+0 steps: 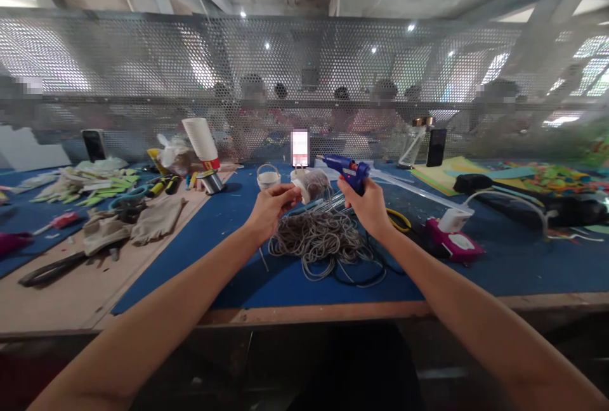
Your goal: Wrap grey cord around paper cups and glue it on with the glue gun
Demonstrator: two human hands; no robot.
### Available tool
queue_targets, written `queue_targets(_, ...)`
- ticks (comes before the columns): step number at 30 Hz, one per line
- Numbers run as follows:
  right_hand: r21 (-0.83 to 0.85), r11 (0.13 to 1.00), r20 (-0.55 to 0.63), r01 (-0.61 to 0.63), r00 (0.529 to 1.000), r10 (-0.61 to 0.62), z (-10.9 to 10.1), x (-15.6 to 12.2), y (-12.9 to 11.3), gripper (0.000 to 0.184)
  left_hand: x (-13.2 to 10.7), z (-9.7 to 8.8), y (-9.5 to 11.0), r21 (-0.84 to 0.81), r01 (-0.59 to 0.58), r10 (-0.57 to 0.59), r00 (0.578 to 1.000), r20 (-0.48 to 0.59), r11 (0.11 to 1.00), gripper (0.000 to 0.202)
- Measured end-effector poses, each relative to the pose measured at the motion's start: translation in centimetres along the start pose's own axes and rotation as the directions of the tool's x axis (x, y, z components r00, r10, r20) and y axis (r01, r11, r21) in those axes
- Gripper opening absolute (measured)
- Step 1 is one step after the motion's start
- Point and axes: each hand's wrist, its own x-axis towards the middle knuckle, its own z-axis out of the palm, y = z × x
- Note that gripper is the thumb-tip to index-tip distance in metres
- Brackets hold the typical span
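My left hand (270,209) pinches the rim of a white paper cup (311,185) lying on its side, its far part wound with grey cord. In my right hand (368,207) is a blue hot glue gun (346,169), the fingers wrapped round its handle. Its nozzle points left, just above the cup; whether they touch I cannot tell. Beneath both hands lies a loose heap of grey cord (323,236) on the blue mat (228,284). A small white basket with a handle (269,178) stands behind my left hand.
Stacked paper cups (197,138) stand at back left, near cloth gloves (157,221) and scissors (130,198). A magenta power socket (454,240) with a white plug sits right. Phones, a glass bottle (413,141) and coloured sheets (445,173) line the back, before a perforated partition (309,75).
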Motion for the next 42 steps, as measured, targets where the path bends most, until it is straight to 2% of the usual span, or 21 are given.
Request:
queue_targets(9, 0.007, 1.0, 0.046, -0.018, 0.999, 0.017, 0.6, -0.8, -0.8, 0.036, 0.1, -0.1, 0.0, 0.002, -0.024, 0.024, 1.0, 0.005, 1.0, 0.039)
queue_targets(19, -0.063, 0.993, 0.138, 0.095, 0.987, -0.086, 1.0, -1.3, -0.2, 0.038, 0.1, -0.1, 0.2, -0.008, -0.047, 0.047, 0.999, 0.006, 0.999, 0.033)
queue_targets(23, -0.101, 0.989, 0.155, 0.106, 0.984, -0.09, 1.1, -1.6, -0.1, 0.037, 0.1, -0.3, 0.2, 0.0, -0.064, 0.064, 0.998, 0.008, 0.998, 0.031)
queue_targets(32, -0.203, 0.964, 0.163, 0.172, 0.977, -0.14, 1.1, -1.5, 0.3, 0.038, 0.4, -0.6, 0.1, 0.029, -0.111, 0.112, 0.993, -0.028, 0.993, 0.033)
queue_targets(42, -0.317, 0.914, 0.176, 0.254, 0.963, -0.207, 1.4, -1.4, 1.6, 0.045, 0.7, -0.6, 0.0, 0.01, -0.139, 0.139, 0.99, -0.037, 0.99, 0.024)
